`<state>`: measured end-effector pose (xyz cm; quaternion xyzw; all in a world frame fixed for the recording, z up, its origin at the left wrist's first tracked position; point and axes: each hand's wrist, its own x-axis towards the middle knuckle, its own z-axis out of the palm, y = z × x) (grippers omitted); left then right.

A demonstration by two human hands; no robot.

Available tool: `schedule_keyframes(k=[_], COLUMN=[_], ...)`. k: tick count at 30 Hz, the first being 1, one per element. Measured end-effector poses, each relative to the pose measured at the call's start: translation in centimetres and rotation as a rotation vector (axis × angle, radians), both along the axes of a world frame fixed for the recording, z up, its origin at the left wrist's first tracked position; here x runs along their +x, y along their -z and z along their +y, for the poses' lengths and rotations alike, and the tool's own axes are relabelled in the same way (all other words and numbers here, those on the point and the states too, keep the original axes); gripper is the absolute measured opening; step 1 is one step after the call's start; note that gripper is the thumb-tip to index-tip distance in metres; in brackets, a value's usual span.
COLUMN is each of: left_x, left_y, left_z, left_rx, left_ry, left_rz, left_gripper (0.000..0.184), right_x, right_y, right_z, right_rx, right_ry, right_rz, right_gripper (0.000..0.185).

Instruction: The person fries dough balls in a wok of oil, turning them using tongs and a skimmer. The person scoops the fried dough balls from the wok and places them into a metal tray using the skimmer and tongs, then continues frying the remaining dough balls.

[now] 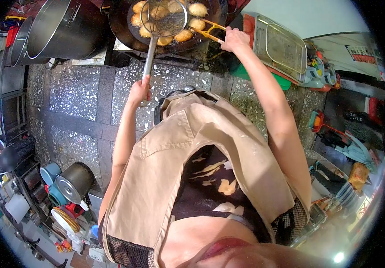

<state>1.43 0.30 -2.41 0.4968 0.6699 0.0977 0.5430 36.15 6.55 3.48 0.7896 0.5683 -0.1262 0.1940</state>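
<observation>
My left hand [139,90] is wrapped around the handle of a wire-mesh strainer [165,17], whose round head hangs over a wok [125,33] of dark oil. Several golden fried dough pieces [197,10] float in the oil around and beneath the mesh. My right hand [236,39] grips a pair of yellow tongs [211,30] at the wok's right side. The tips of the tongs reach to one of the dough pieces at the right; whether they pinch it I cannot tell.
Large metal pots [58,29] stand left of the wok. To the right is a rectangular metal tray [285,44] with a rack. Below lies a speckled floor [74,94]. A lidded pot [76,181] and basins [50,172] sit at the lower left.
</observation>
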Motion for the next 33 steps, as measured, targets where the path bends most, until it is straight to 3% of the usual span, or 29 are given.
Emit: schedule_keyframes(k=[26, 33], left_x=[0.9, -0.2], left_y=[3.3, 7.4], left_z=[-1.8, -4.6], left_rx=[0.077, 0.180], left_ry=[-0.125, -0.169], left_rz=[-0.092, -0.181], left_gripper=[0.054, 0.048], right_x=[0.3, -0.1], right_y=[1.2, 0.5], right_z=[0.0, -0.1], right_rx=[0.048, -0.005], right_ry=[-0.029, 0.006], right_rz=[-0.042, -0.001], right_gripper=[0.056, 0.054])
